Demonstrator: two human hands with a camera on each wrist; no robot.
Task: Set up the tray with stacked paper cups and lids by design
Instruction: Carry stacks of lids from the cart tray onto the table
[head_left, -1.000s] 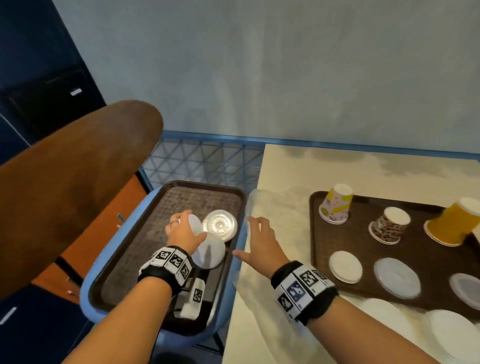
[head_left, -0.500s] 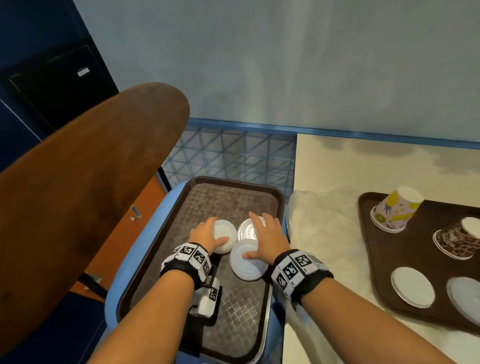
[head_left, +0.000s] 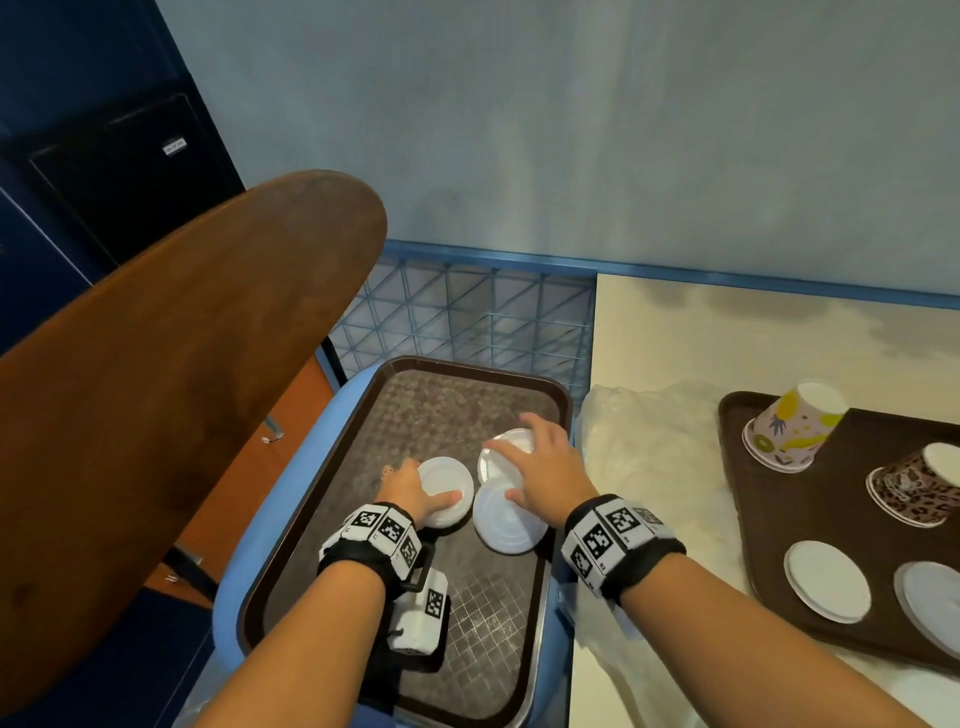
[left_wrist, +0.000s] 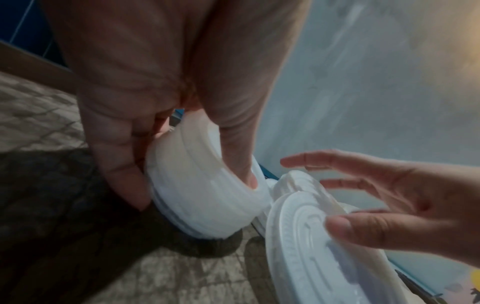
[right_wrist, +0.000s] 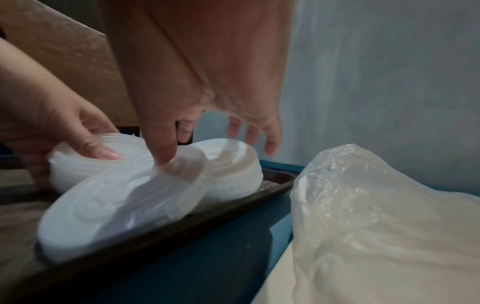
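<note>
Lids: my left hand (head_left: 410, 488) grips one stack (head_left: 445, 492), right hand (head_left: 545, 467) rests loose on another stack (head_left: 498, 457), gathering them by type I guess

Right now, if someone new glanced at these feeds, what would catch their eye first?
Both hands over white lid stacks on the near tray: the left hand grips one stack, the right hand rests spread on two others. Next, the patterned cups upside down on the second tray at right, and the brown chair back at left.

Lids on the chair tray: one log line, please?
left hand: grips lid stack | right hand: fingers spread over two lid stacks | tray
</note>
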